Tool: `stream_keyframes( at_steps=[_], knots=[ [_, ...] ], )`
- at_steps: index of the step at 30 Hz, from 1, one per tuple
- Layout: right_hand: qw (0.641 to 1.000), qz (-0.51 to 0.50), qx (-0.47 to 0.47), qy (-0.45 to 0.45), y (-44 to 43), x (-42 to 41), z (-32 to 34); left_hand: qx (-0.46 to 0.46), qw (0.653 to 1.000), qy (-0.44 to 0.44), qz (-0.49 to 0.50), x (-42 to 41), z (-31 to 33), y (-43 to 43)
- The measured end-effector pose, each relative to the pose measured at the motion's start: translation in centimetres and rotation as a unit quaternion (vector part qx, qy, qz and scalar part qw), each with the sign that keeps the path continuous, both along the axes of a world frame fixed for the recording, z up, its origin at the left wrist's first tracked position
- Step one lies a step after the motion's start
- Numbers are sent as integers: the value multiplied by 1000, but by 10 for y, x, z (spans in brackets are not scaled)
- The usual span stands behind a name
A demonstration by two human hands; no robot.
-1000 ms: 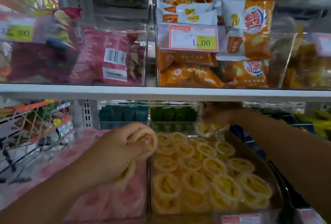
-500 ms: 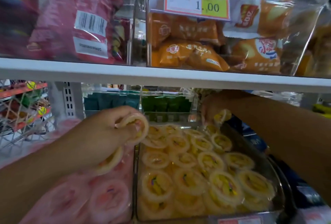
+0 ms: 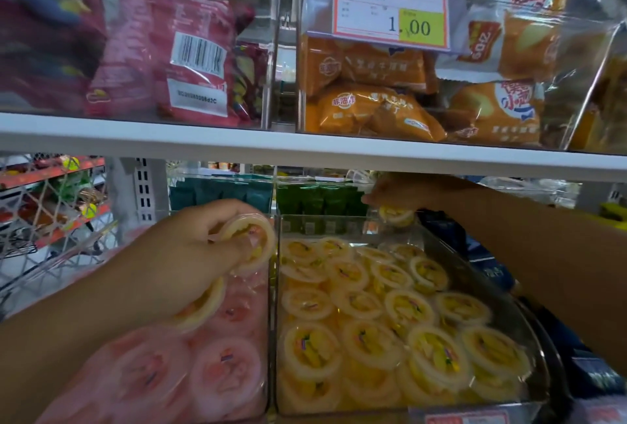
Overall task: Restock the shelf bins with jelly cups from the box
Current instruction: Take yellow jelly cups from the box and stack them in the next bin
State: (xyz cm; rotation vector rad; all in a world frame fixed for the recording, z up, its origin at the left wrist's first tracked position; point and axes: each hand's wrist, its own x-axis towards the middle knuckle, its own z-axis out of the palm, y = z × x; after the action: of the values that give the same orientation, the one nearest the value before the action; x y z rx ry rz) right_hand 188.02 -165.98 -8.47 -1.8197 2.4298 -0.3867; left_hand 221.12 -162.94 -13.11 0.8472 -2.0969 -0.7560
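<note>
A clear shelf bin on the lower shelf holds several yellow jelly cups. To its left, a second clear bin holds pink jelly cups. My left hand hovers over the pink bin by the divider and grips two yellow jelly cups, one at the fingertips and one under the palm. My right hand reaches under the upper shelf to the back of the yellow bin and holds a yellow jelly cup. The box is out of view.
A white shelf edge runs just above both hands. Above it, clear bins hold red snack bags and orange snack bags behind a price tag. Green packs sit behind the bins. A wire rack stands at the left.
The view has moved closer to the bins. My right hand has gone further back with its cup. My left hand keeps its two cups by the divider.
</note>
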Motion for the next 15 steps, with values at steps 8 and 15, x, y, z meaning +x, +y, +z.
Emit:
stream_keyframes(
  at_steps=[8,15],
  knots=[
    [987,16,-142,-70,-42,67,-20,0,1000,1,6,12,3,1],
    [984,67,-143,-84,-66,98,-43,2,999,15,28,29,4,-6]
  ],
)
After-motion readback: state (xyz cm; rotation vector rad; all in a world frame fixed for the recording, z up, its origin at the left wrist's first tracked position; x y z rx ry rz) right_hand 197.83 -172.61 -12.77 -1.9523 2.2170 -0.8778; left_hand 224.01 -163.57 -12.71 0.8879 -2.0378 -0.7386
